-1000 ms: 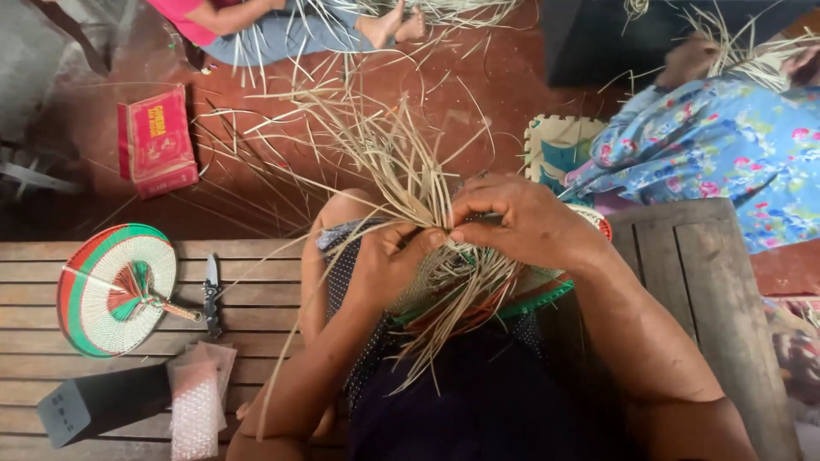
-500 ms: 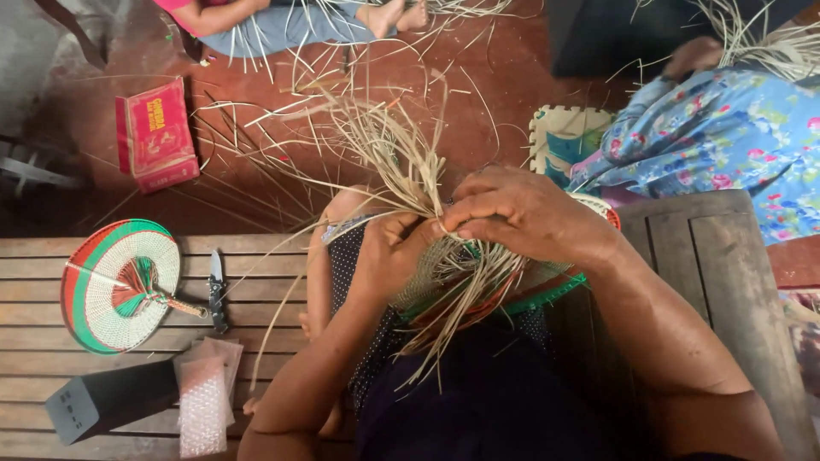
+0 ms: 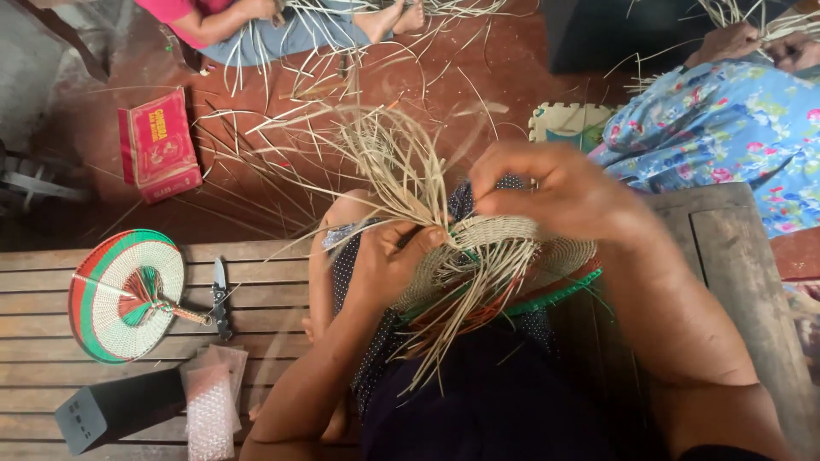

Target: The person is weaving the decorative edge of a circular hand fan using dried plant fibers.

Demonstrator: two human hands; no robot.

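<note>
Lifted up and away to the right since half a second ago: right hand (image 3: 564, 192), blurred, fingers curled together and seemingly pinching a thin pale strand, though too smeared to tell for sure. Unmoved meanwhile: left hand (image 3: 389, 260), closed around the gathered base of the loose straw strands (image 3: 401, 171), thumb pressed against the bundle. Directly under and between both hands, on the lap: half-woven straw fan (image 3: 512, 248), pale round weave with a green and red rim showing below the right wrist, unwoven ends fanning downward below the left hand and upward above it. Left of the left hand, on the slatted wooden worktop (image 3: 265, 282): small folding knife (image 3: 220, 299), then a finished round fan (image 3: 124, 294) with red and green border, handle pointing toward the knife. Lower left of that: bubble wrap (image 3: 209, 401) beside a dark box (image 3: 115, 410). Farther up-left on the red floor (image 3: 478, 77): red carton (image 3: 158, 141), scattered straw all around. Beyond the right hand: another person in a blue floral garment (image 3: 717, 128); at the top, another person's bare feet (image 3: 397, 17).
</note>
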